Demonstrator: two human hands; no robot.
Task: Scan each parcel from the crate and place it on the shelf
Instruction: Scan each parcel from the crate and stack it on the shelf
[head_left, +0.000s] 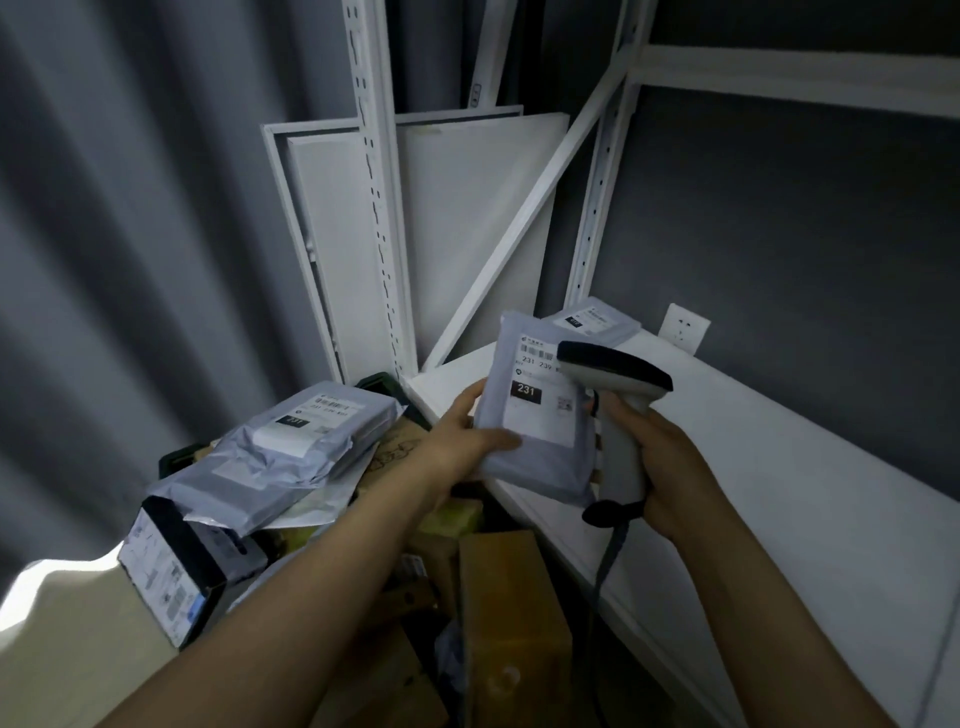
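My left hand (470, 441) grips a grey poly-bag parcel (535, 452) by its left edge, thumb across the front, label marked 231 facing me. My right hand (657, 467) holds a white barcode scanner (618, 382) by its handle, its dark head touching or just over the label's upper right. The parcel hangs over the front corner of the white shelf (753, 467). One grey parcel (595, 322) lies at the shelf's back left. The dark crate (174, 460), mostly hidden, is heaped with grey bags (291, 447) and cardboard boxes (509, 613).
White shelf uprights (376, 208) and loose white panels (467, 218) lean in the corner behind the crate. A wall socket (684, 328) sits on the dark wall above the shelf. The scanner's cable (605, 577) hangs down past the shelf's front edge. A grey curtain covers the left.
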